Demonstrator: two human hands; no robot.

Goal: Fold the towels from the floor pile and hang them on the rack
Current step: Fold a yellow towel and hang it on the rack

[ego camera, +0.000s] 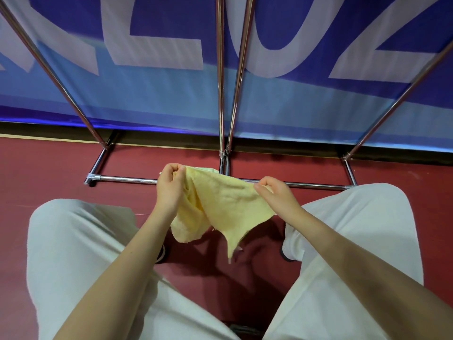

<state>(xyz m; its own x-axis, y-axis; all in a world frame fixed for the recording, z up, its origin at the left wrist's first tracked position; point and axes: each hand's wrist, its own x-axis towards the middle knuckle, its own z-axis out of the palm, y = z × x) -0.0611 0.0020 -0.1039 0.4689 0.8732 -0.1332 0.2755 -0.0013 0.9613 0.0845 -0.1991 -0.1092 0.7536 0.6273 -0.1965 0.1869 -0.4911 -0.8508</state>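
Left hand (169,190) and right hand (275,196) each pinch the top edge of the towel (220,202), which hangs crumpled above the floor (49,168), before the rack (221,94). Recommended: draw the edge taut and match corners (one side bunched) before folding.

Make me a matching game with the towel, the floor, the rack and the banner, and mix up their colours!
Things:
1. towel
2. floor
3. rack
4. banner

Colours:
A. shiny silver
B. blue with big pale letters
C. pale yellow
D. dark red

Pairs: 1-C, 2-D, 3-A, 4-B.

The left hand and right hand each pinch an edge of the towel, holding it up in front of the rack.
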